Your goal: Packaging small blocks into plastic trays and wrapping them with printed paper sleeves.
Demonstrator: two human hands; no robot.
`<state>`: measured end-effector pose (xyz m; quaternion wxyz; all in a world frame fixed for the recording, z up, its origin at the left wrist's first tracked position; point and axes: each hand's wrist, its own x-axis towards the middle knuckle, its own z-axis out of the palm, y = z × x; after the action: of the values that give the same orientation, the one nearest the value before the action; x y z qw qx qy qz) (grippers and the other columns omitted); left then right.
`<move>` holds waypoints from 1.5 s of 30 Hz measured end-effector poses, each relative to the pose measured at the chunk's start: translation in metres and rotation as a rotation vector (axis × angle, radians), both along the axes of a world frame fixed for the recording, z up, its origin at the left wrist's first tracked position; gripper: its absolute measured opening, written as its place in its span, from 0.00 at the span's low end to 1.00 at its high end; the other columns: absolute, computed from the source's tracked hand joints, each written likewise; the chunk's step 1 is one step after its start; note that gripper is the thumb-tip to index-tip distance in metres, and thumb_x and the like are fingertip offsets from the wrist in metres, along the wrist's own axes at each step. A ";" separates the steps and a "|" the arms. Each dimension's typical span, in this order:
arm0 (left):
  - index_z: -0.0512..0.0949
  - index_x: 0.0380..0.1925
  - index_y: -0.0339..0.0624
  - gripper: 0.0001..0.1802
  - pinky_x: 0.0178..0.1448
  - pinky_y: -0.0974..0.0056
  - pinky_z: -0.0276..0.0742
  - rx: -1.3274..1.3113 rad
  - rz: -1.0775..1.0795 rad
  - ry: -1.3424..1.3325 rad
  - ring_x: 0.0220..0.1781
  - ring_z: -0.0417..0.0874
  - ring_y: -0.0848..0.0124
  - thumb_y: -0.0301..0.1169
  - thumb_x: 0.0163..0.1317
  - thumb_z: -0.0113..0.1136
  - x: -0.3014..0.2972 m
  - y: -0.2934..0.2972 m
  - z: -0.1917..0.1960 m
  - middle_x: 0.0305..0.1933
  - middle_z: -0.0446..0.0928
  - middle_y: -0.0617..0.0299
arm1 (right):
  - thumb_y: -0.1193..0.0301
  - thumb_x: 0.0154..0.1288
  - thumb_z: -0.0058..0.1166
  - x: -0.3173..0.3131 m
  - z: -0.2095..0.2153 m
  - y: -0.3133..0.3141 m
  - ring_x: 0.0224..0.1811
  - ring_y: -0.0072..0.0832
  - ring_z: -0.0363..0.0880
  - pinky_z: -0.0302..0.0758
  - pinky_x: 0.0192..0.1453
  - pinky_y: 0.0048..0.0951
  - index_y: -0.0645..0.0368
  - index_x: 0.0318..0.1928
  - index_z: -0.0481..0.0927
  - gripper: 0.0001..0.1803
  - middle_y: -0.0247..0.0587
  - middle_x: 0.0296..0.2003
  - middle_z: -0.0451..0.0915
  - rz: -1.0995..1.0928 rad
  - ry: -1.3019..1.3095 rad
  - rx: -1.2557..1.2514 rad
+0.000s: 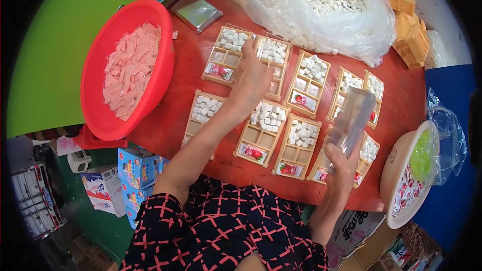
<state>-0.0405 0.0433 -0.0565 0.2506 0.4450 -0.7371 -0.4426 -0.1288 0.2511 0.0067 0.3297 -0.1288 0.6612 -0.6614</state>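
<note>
Clear lids over the snack trays on my desk.
My left hand (pixel 253 78) presses a clear lid (pixel 261 52) onto a tan tray (pixel 281 73) in the far row; my right hand (pixel 341 168) grips a stack of clear lids (pixel 351 118) above the red desk (pixel 191 100).

Trays (pixel 263 130) in two rows mid-surface (pixel 186 70), basin (pixel 128 68) at left, bag of cubes (pixel 321 5) behind the trays, bowl (pixel 401 170) at right edge, boxes (pixel 120 180) below left

Glossy clear plastic lids (pixel 351 118) in right hand (pixel 341 168), matt tan plastic trays (pixel 263 133) w/ chalky white cubes, glossy red plastic basin (pixel 163 70), crinkly clear plastic bag (pixel 321 7), smooth red tabletop (pixel 191 78).
</note>
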 end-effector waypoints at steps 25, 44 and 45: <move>0.72 0.36 0.35 0.09 0.42 0.64 0.72 0.204 -0.569 0.157 0.37 0.76 0.69 0.28 0.57 0.55 0.012 0.085 0.079 0.34 0.75 0.58 | 0.70 0.37 0.65 0.006 0.003 0.014 0.47 0.26 0.67 0.70 0.48 0.27 0.58 0.63 0.52 0.50 0.39 0.48 0.66 0.252 -0.123 -0.094; 0.72 0.32 0.37 0.06 0.35 0.75 0.70 0.729 -0.658 0.565 0.30 0.72 0.82 0.28 0.64 0.48 0.006 0.125 0.071 0.28 0.73 0.67 | 0.54 0.29 0.73 0.009 0.007 0.036 0.38 0.22 0.71 0.70 0.36 0.22 0.58 0.63 0.53 0.59 0.34 0.40 0.69 0.253 -0.429 -0.269; 0.72 0.32 0.37 0.06 0.35 0.75 0.70 0.735 -0.663 0.561 0.30 0.72 0.82 0.28 0.64 0.48 0.003 0.127 0.071 0.28 0.73 0.67 | 0.54 0.29 0.73 0.007 0.002 0.039 0.38 0.22 0.71 0.70 0.36 0.22 0.58 0.63 0.53 0.59 0.34 0.40 0.69 0.246 -0.431 -0.268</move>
<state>-0.0372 0.1699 0.0149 0.1131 0.1132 -0.5401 -0.8262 -0.1220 0.2902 0.0084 0.5205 -0.1067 0.4619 -0.7102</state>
